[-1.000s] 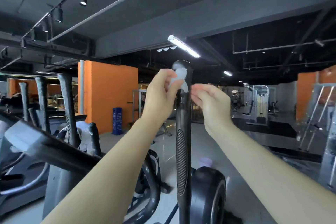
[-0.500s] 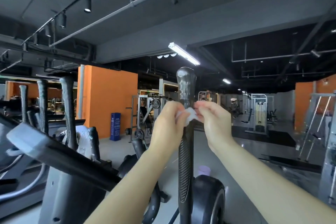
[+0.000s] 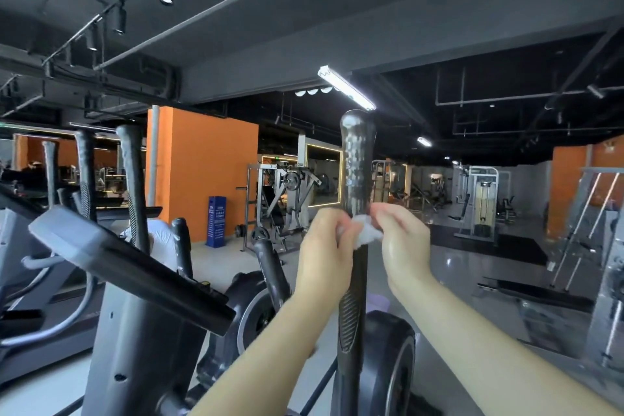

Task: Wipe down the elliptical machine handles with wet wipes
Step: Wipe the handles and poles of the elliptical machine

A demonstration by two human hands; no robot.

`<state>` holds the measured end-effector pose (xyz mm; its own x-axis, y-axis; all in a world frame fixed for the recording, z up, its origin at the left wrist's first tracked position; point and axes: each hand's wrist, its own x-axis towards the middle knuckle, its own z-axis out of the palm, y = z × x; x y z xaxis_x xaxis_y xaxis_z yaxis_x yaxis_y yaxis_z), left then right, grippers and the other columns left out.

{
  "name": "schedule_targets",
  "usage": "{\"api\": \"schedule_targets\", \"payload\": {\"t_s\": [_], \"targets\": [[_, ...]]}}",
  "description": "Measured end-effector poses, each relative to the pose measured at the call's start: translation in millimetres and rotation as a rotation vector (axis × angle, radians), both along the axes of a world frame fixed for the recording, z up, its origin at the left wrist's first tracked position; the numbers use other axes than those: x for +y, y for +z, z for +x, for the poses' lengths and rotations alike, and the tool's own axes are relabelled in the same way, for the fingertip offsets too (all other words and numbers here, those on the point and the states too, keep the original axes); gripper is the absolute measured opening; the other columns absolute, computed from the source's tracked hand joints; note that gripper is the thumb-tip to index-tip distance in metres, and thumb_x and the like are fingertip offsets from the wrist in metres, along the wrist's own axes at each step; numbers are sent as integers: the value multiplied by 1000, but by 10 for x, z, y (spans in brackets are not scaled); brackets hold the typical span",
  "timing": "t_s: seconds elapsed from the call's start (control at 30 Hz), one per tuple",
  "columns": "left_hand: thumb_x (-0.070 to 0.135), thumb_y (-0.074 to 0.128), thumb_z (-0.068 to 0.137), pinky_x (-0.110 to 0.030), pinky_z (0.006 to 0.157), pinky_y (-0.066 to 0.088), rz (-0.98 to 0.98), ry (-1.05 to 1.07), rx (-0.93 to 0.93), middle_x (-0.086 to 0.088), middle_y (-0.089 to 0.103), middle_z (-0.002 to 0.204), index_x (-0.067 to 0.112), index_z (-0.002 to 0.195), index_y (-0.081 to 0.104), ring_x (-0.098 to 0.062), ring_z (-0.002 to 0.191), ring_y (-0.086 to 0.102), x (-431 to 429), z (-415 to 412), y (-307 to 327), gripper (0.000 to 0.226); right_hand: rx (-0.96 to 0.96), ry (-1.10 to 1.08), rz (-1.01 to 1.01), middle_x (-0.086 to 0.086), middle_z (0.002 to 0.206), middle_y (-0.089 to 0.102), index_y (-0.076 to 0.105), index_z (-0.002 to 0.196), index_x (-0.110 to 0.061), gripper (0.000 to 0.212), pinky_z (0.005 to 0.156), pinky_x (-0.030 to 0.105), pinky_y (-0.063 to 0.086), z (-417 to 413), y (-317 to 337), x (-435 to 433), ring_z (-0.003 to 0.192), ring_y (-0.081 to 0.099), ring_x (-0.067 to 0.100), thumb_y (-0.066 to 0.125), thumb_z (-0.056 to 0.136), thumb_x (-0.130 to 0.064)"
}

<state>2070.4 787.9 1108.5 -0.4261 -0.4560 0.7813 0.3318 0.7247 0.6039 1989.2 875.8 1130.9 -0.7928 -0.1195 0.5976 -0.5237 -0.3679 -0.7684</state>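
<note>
A tall black elliptical handle point(image 3: 357, 165) stands upright in the middle of the view, its top glossy. A white wet wipe point(image 3: 366, 232) is wrapped round the handle about a third of the way down. My left hand point(image 3: 326, 246) grips one end of the wipe on the handle's left side. My right hand point(image 3: 403, 241) pinches the other end on the right side. The handle's ribbed lower grip point(image 3: 347, 321) shows below my hands.
The elliptical's console point(image 3: 111, 263) slants across the lower left, with its black flywheel housing point(image 3: 388, 365) below the handle. More elliptical handles point(image 3: 131, 179) stand at the left. Weight machines point(image 3: 287, 199) and orange walls point(image 3: 202, 172) fill the gym behind.
Both hands have slid the wipe down the handle from near its top to about a third of the way down, baring the wet upper part.
</note>
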Motion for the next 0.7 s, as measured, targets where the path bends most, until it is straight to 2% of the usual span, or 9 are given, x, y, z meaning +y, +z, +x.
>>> {"api": "schedule_targets", "payload": {"t_s": [0.1,0.2,0.33,0.4,0.47,0.53,0.63,0.7], "targets": [[26,59,102,-14,64,36,28,-3,110,11,55,85,25,94,54,0,75,51,5,-65,335,10,-12,40,-10,2,86,77,78,92,-14,23,87,45,62,-6,14,13,94,72,30,60,97,-1],[28,61,100,-18,68,39,3,0,137,8,53,89,25,95,53,-4,77,49,12,-101,339,10,-37,55,-24,5,87,77,79,90,-13,23,89,47,62,-22,6,12,95,73,33,61,96,0],[26,63,99,-14,61,36,54,-65,55,9,50,79,23,86,53,-5,67,45,31,-53,-119,17,-21,43,15,0,93,78,80,97,-14,22,90,41,62,-19,-125,61,96,74,21,61,96,-2],[28,65,98,-17,60,34,82,-59,-15,11,48,74,25,84,53,-8,66,42,46,-15,-430,19,-21,42,32,0,92,78,79,100,-14,22,84,36,62,-11,-208,108,93,74,21,60,98,-4],[30,66,98,-20,61,36,140,-68,-67,5,52,74,25,85,55,-10,66,45,74,31,-600,17,-5,44,58,1,91,78,79,101,-12,22,76,28,61,4,-276,159,90,75,21,59,100,-4],[27,64,98,-24,66,43,147,-59,-53,-2,60,81,23,88,57,-14,72,52,64,48,-500,12,30,39,92,2,91,77,78,99,-11,23,70,21,58,20,-305,184,88,74,19,57,100,-1],[21,59,99,-35,74,50,94,-39,27,-10,64,89,20,92,57,-25,82,60,33,6,-6,7,49,41,111,-1,88,76,76,89,-21,30,75,29,62,11,-253,174,89,74,22,58,98,2],[22,61,99,-26,71,48,61,-24,70,-10,64,91,17,94,57,-24,81,59,25,-24,327,8,44,42,127,-1,86,77,75,87,-25,32,78,34,63,-6,-209,170,88,74,22,59,98,1]]}}
